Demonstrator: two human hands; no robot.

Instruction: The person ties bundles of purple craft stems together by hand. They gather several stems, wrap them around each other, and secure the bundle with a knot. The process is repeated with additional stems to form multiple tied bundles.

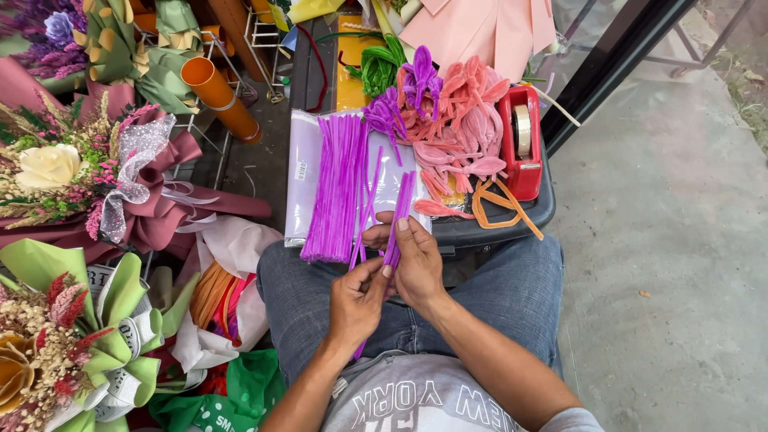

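Above the lap, near the front edge of the dark tray (pixel 512 228), a few purple pipe cleaners (pixel 398 216) were held upright between both hands. The fingers of the right hand (pixel 418 268) were pressed together around the stems, thumb on top; the left hand (pixel 356 302) was pinching their lower ends between thumb and fingertips. The stems were judged light, fuzzy and easily bent, so a grip close to the working point would be steadier than one at the tips. Just left of them, a loose bundle of purple pipe cleaners (pixel 340 188) was laid on a clear plastic sleeve (pixel 298 172). Farther off, pink pipe-cleaner shapes (pixel 460 132) and a red tape dispenser (pixel 522 144) were crowded on the tray. Wrapped dried-flower bouquets (pixel 72 172) were stacked at the far left.
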